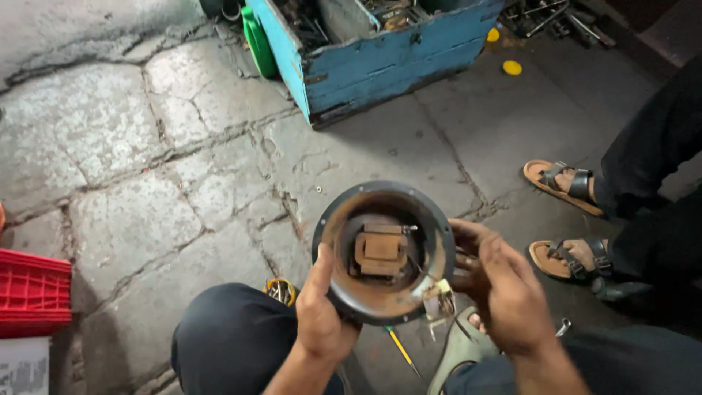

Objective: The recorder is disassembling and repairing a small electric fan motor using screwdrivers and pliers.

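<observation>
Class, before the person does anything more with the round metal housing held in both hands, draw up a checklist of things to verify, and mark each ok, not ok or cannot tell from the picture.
1. Left hand grips housing rim: ok.
2. Right hand supports the other side: ok.
3. Open face turned up, transformer block visible inside: ok.
4. Block fastened in the housing: cannot tell.
5. Screwdriver within reach on the floor below: ok.
6. Bystander's sandalled feet apart from the housing: ok.
</observation>
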